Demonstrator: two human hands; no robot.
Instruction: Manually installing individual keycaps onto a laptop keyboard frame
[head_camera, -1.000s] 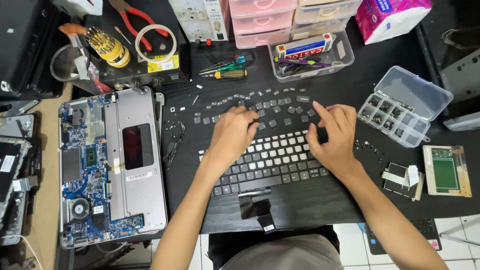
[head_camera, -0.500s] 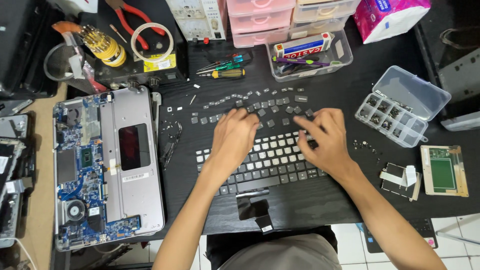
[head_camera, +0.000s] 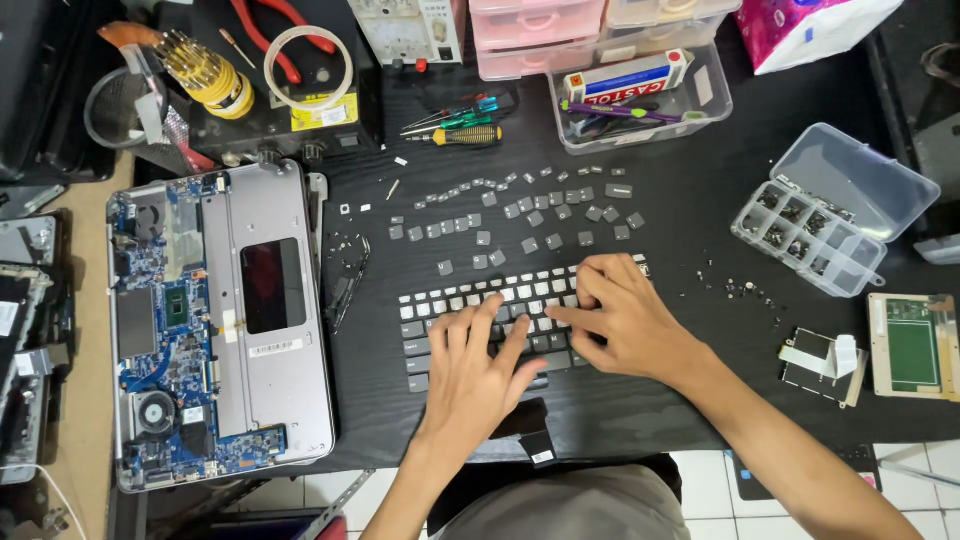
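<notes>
A bare laptop keyboard (head_camera: 455, 315) lies flat on the black mat, part of its keys stripped to white sockets. My left hand (head_camera: 478, 372) rests fingers spread on its lower middle rows. My right hand (head_camera: 622, 318) presses down on the keyboard's right end, fingers bent, index finger pointing left across the keys. Several loose grey keycaps (head_camera: 530, 215) are scattered in rows just beyond the keyboard. Whether my right fingers pinch a keycap is hidden.
An opened laptop base (head_camera: 215, 320) with exposed boards lies at the left. A clear compartment box (head_camera: 815, 235) with its lid up stands at the right, small screws (head_camera: 735, 290) beside it. Screwdrivers (head_camera: 460, 128), a clear tray (head_camera: 640, 100), pink drawers and pliers line the far edge. A trackpad board (head_camera: 912, 345) lies far right.
Both hands have moved down and toward me, from the keyboard's upper rows to its lower and right rows. The loose keycaps beyond the keyboard are now uncovered.
</notes>
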